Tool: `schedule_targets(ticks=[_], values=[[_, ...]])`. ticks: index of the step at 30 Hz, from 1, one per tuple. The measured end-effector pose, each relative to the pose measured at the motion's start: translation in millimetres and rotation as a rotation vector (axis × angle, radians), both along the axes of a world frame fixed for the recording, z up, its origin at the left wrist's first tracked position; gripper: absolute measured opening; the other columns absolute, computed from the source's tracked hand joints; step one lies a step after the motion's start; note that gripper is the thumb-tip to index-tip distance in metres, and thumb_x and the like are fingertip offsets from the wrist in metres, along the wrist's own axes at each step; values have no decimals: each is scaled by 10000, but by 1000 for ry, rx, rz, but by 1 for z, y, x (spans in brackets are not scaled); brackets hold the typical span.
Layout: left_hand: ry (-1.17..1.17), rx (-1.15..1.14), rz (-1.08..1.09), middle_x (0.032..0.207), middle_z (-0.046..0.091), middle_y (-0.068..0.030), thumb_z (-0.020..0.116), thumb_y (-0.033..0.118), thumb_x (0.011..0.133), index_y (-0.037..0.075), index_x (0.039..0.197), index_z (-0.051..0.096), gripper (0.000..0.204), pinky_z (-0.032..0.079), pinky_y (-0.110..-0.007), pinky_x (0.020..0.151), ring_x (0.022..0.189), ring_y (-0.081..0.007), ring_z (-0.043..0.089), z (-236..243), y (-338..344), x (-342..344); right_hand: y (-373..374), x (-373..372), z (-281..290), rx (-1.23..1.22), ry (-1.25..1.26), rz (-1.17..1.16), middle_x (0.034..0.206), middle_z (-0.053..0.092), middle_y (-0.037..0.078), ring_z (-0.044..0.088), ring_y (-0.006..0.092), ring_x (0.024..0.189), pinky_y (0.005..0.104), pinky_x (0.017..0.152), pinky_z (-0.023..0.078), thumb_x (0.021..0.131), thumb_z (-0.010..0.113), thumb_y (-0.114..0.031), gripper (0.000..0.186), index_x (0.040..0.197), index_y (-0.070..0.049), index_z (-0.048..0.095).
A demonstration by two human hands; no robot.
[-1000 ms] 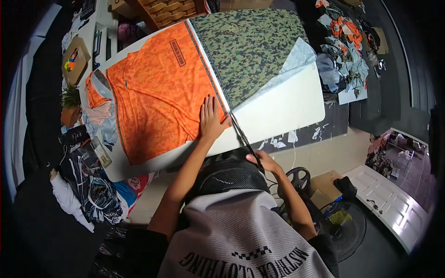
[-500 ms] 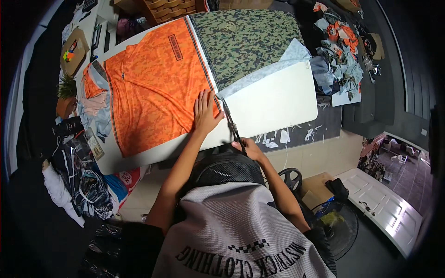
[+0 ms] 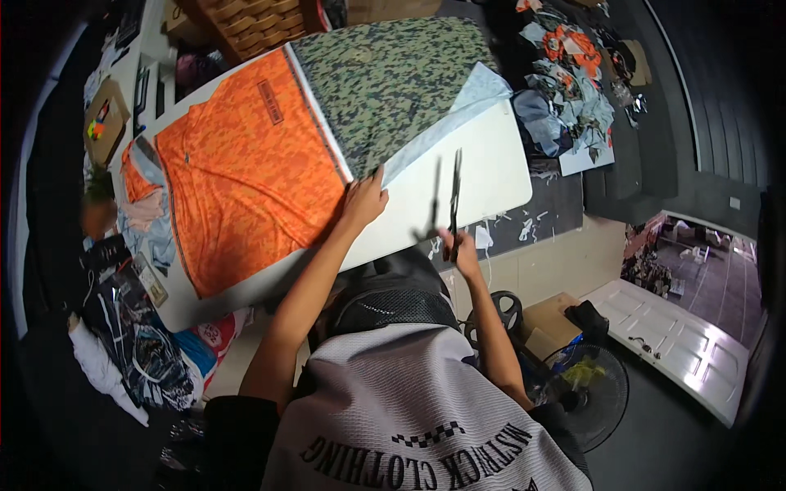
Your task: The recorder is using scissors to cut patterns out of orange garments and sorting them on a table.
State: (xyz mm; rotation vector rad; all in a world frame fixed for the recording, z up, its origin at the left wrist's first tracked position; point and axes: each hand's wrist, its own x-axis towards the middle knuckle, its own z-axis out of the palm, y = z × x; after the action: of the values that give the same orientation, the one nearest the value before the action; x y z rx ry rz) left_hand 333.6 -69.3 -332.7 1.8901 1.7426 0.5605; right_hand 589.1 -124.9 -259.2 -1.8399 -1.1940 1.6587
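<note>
Orange camouflage fabric (image 3: 237,180) and green camouflage fabric (image 3: 393,74) lie side by side on a white table (image 3: 483,155), with a white strip (image 3: 318,110) between them. At the near end of that strip, my left hand (image 3: 366,202) is closed on the fabric edge, its fingers bent. My right hand (image 3: 460,252) grips black-handled scissors (image 3: 455,192) above the table's near edge, away from the cloth. The blades point away from me, and their shadow falls on the tabletop. Along the green piece's near edge, its pale underside (image 3: 479,90) is folded up.
A heap of fabric scraps (image 3: 569,90) lies beyond the table's right end. Small white cuttings (image 3: 528,229) are scattered below its near right edge. A woven basket (image 3: 258,29) stands at the back. A fan (image 3: 585,397) is at the lower right, bagged items (image 3: 147,352) at the lower left.
My right hand has drawn the scissors away from the fabric edge, toward the right. My left hand has gone from lying flat on the orange cloth to closing at the strip's end.
</note>
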Motion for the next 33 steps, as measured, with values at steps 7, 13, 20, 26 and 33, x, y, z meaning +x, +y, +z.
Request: schedule_targets(ticks=[7,13,20,26,33], values=[[106,113,-51,1189,536,-163,565,118,806,53,1041,626,251,454,-408,826,988,-366,537,24,-18,18,191,24,-24,522,-245,-16,636,587,20,494,98,554,228,540,398,868,662,-306,308,767,-17,638],[-166,76,176,1253,500,-156,554,33,809,32,1089,572,281,435,-381,927,1080,-362,518,23,-25,22,345,20,-44,750,-347,55,686,623,107,535,241,571,352,583,443,753,705,-217,267,828,18,602],[-148,-161,483,1117,543,-130,605,34,788,30,1136,532,355,450,-352,833,977,-315,538,31,-18,21,408,36,-77,936,-643,100,765,647,113,577,310,660,393,633,457,686,631,-83,225,902,-20,618],[129,-51,483,978,562,-92,676,71,744,28,963,581,243,443,-339,769,868,-271,536,29,-16,14,411,48,-76,781,-612,178,759,634,130,579,341,675,412,646,465,673,615,-59,226,894,-17,603],[106,63,311,977,573,-57,703,113,724,52,840,579,180,428,-332,805,883,-245,538,19,-26,22,394,96,-76,791,-154,-14,854,641,43,564,148,689,265,668,476,672,551,74,424,1077,-30,618]])
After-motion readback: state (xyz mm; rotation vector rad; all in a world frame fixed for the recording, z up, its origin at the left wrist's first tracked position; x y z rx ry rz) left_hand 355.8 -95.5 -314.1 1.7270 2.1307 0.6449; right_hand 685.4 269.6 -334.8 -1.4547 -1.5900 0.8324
